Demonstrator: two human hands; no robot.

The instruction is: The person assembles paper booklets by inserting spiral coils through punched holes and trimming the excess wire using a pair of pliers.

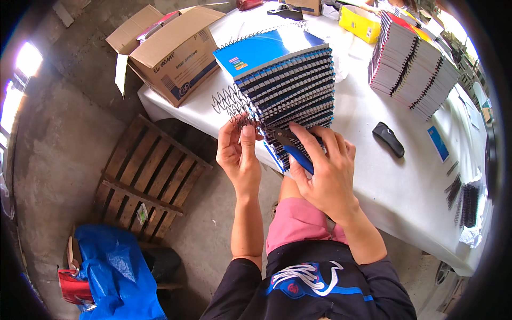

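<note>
A tall stack of spiral-bound notebooks (290, 88) with a blue cover on top stands near the table's edge in front of me. Loose ends of black spiral wire (228, 100) stick out from its left side. At the lower left corner of the stack, my left hand (238, 160) pinches one of these wire ends between thumb and fingers. My right hand (332, 173) is wrapped round blue-handled wire cutters (300, 156), whose jaws point left at the coil ends beside my left fingers. Whether the jaws touch a wire I cannot tell.
An open cardboard box (176, 66) sits at the table's left edge. Rightward on the white tablecloth (362, 165) are another notebook stack (410, 66), a yellow box (359, 24), a black handheld object (388, 140) and black coils (469, 205). A wooden pallet (141, 194) and blue plastic sheet (114, 266) lie left.
</note>
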